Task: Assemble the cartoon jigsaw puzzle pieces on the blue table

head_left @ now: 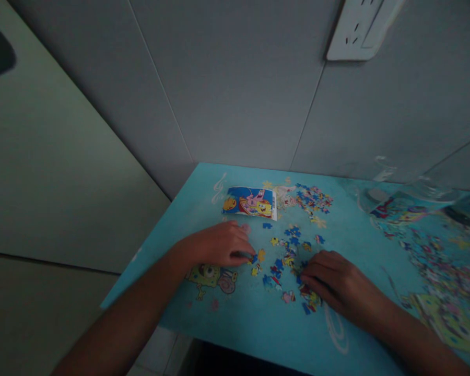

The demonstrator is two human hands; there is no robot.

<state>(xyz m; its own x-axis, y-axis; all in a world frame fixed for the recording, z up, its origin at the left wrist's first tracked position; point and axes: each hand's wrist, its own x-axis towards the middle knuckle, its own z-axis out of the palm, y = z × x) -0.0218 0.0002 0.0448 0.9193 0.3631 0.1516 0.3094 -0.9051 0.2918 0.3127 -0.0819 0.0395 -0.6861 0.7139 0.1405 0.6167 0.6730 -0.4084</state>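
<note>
Gripping edges suits these probably light, stiff puzzle pieces [295,232] nearer me than the picture card [254,201]; my left fingers [241,246] pinch one, my right fingers [316,272] I cannot tell.

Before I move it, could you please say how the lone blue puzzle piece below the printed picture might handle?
The blue puzzle piece looks small and thin, so it is probably light. Lying flat on the table, it would likely slide rather than roll.

Turquoise cartoon-printed desk [188,219], loose multicoloured jigsaw pieces [289,256] across its middle, blue rectangular cartoon-printed sheet [253,203] far left, small jigsaw-piece heap [313,198] far centre, wider jigsaw-piece spread [442,269] right
</note>
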